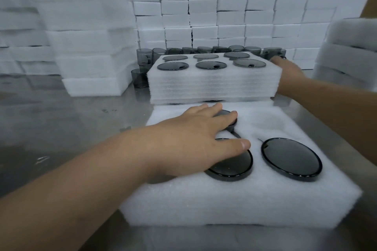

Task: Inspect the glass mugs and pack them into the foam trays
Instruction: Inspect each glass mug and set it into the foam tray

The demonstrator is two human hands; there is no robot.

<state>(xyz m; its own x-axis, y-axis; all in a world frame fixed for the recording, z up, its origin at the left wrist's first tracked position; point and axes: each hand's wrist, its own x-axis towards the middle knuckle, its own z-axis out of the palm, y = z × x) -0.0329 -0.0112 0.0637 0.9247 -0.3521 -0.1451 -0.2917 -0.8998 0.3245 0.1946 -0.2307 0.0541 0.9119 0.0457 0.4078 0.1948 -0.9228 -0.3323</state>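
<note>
Lower centre, a white fibrous foam tray (224, 199) with round wells holds smoked glass mugs, showing as dark glossy discs; the left hand (193, 134) lies flat with fingers spread on the back-row mug (232, 124), its thumb over a front mug (232, 163); another front mug (291, 159) sits to the right; beyond it, a layered foam tray (212, 85) holds six mugs (211, 65); the right hand (287, 69) reaches past its right edge, its grip blurred and impossible to tell; loose mugs (204, 49) stand behind on the steel table (61, 118).

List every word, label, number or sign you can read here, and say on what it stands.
There are none. The near foam tray, the full tray behind it, the glass mugs, the stacked foam blocks and the metal table show no print or label.
</note>
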